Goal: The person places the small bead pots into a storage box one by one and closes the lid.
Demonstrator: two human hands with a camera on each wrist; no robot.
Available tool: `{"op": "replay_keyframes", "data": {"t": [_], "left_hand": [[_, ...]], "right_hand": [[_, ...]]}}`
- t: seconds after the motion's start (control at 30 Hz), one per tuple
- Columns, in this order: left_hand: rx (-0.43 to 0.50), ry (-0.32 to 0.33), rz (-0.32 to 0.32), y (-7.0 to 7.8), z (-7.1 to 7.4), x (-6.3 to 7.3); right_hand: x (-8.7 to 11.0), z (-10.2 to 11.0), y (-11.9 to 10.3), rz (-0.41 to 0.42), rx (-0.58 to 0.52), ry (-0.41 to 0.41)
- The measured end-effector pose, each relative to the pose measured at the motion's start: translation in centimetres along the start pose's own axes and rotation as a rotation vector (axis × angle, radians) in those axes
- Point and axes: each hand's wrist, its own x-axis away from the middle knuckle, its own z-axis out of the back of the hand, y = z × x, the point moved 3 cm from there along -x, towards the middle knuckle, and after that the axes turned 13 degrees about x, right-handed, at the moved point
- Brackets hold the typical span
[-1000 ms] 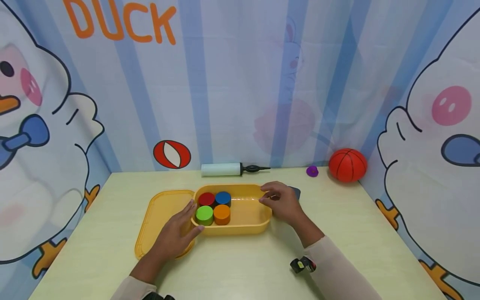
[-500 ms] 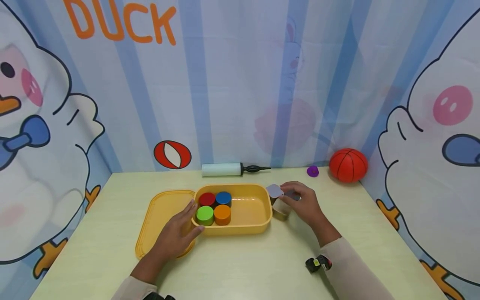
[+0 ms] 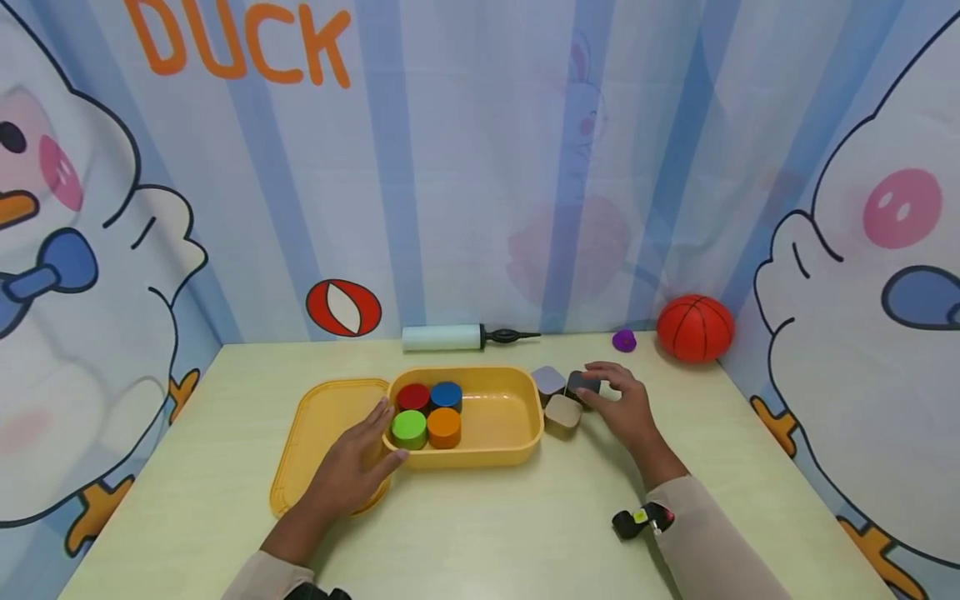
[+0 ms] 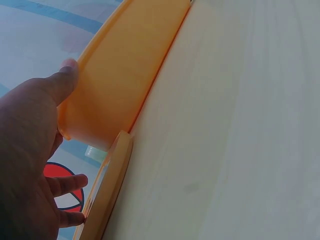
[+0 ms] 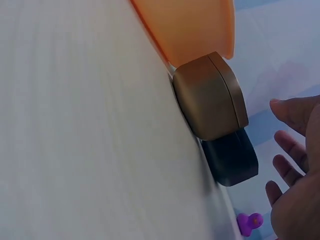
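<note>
My left hand touches the left end of a yellow plastic box, its thumb at the front corner and its fingers straight along the end. In the left wrist view the thumb lies on the box's rim. Red, blue, green and orange round pieces stand in its left half. My right hand hovers by a dark rounded-square case; in the right wrist view its loosely bent fingers hold nothing. Beside the dark case stand a tan-gold case and a lavender-grey one.
A yellow lid lies left of the box, partly under my left hand. Behind are a pale hand pump, a small purple piece and a red ball. A printed curtain stands behind the table.
My right hand has moved right, from the box's right end to beside the dark case, uncovering the lavender-grey, tan-gold and dark cases. The left hand and the box have stayed put.
</note>
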Motion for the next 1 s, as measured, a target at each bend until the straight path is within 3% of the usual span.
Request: {"op": "replay_keyframes", "data": {"t": [0.23,0.47,1.0], "left_hand": [[-0.008,-0.004,0.011,0.1,0.0,0.1],[-0.002,-0.002,-0.001,0.3,0.1,0.0],[0.001,-0.001,-0.002,0.0,0.0,0.0]], "right_hand": [[0.1,-0.2,1.6,-0.081,0.043,-0.038],[0.3,-0.4,2.8,-0.152,0.025,-0.131],[0.4,-0.6,2.9,-0.155,0.057,-0.061]]}}
